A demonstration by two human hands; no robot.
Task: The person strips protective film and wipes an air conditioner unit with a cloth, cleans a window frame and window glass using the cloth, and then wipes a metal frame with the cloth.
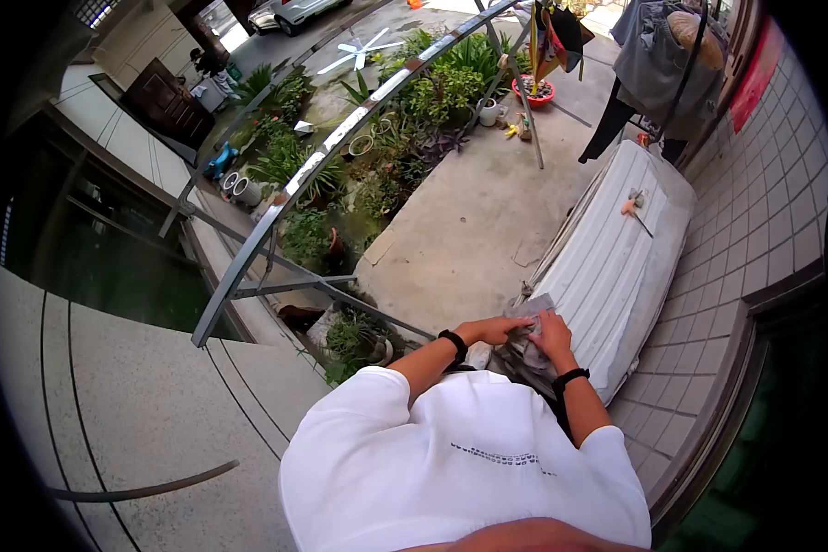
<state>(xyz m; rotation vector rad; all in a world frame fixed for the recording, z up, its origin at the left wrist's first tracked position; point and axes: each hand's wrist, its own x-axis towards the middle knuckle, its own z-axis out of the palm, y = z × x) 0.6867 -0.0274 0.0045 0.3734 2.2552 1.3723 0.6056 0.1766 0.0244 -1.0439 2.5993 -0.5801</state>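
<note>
Both hands meet low in the view, in front of my white shirt, at a crumpled grey cloth (541, 303). My left hand (499, 329) comes in from the left and its fingers press on the cloth. From the right, my right hand (552, 335) has its fingers bent over the same cloth. The cloth lies at the near left edge of a long, white ridged panel (598, 267). Farther up the panel rests a small tool with an orange handle and a thin dark shaft (631, 208), out of reach of the hands. The undersides of both hands are hidden.
A curved metal rail (317, 158) arches over a garden bed (377, 189) at left. A tiled wall (708, 313) runs along the right. Clothes (662, 69) hang at the upper right, near a red plant pot (534, 90). Another person (207, 64) is far back.
</note>
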